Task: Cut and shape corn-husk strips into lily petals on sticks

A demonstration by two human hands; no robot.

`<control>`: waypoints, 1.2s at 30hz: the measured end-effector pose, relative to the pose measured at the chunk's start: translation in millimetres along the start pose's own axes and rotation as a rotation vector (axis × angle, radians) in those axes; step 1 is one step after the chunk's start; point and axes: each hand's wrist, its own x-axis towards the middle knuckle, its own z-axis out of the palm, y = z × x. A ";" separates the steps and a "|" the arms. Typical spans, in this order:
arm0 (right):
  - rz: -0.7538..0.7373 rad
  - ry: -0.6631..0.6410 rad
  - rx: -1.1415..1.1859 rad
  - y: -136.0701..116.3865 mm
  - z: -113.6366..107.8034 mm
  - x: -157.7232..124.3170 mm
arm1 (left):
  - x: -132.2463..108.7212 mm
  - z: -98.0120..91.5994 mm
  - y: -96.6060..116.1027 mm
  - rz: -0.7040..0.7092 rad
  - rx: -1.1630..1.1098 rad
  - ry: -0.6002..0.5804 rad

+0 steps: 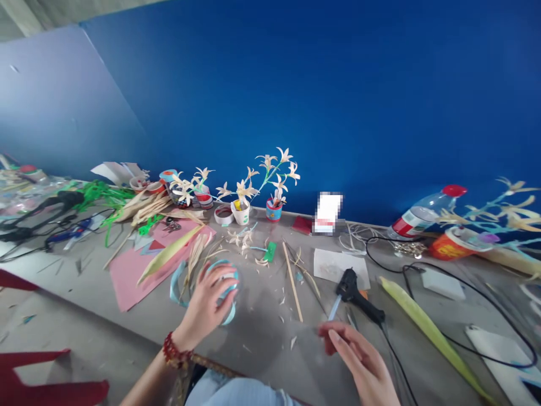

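**Left hand on a blue ring, right hand by the glue gun**

The left hand (211,301) lies palm down over a ring (230,293) of pale blue strip. Its fingers curl over the rim and clasp it from above, and a red bead bracelet (175,352) circles the wrist. The ring is round and smooth, like thin tape or ribbon. It lies flat on the grey table (262,338), near the front edge and left of centre. A loose tail of the same strip (175,282) loops out to the left, so the whole piece stretches roughly left to right.

The right hand (359,358) hovers low at the front, blurred, with its fingers stretched toward the left. I cannot tell whether it pinches anything. Just beyond it a black glue gun (357,293) lies on its side. The gun's long axis runs from upper left to lower right, and a black cord (465,293) trails off to the right.

Between the hands a thin wooden stick (292,282) points almost straight away from the person. A pink sheet (127,270) carries a long, tapering yellow-green leaf (169,254), and a second leaf (426,327) lies at the right. Small cups hold cream flowers (270,169) with pointed petals along the blue wall (338,84). A clear bottle (422,217) lies beside them, and small scraps litter the table.
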 end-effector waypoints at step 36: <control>-0.578 -0.104 -0.610 3.3 -6.8 15.7 | 16.0 -27.7 -124.3 -0.663 0.253 -0.196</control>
